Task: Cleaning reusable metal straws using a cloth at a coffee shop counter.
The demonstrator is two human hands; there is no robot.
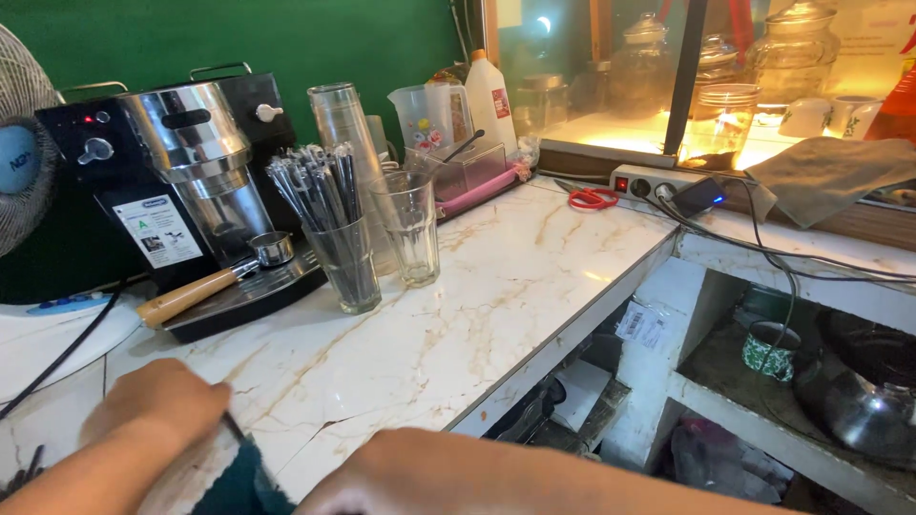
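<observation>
My left hand (157, 401) is at the bottom left over the white marble counter (496, 286), its fingers closed around a thin dark stick (232, 425), possibly a straw. Just below the stick is a dark teal object (243, 482), cloth or a pouch, cut off by the frame's edge. My right hand (329, 498) is blurred at the bottom edge next to the teal object, and its forearm runs off to the right. Its fingers are hidden. Beyond the hands stand a glass full of dark straws (339, 243) and an empty drinking glass (410, 229).
A black and chrome espresso machine (181, 162) with a wooden-handled portafilter (205, 286) sits at the back left, beside a fan (24, 162). Red scissors (592, 198), a power strip (658, 181) and a grey cloth (825, 176) lie far right. Open shelves drop below the counter's right edge.
</observation>
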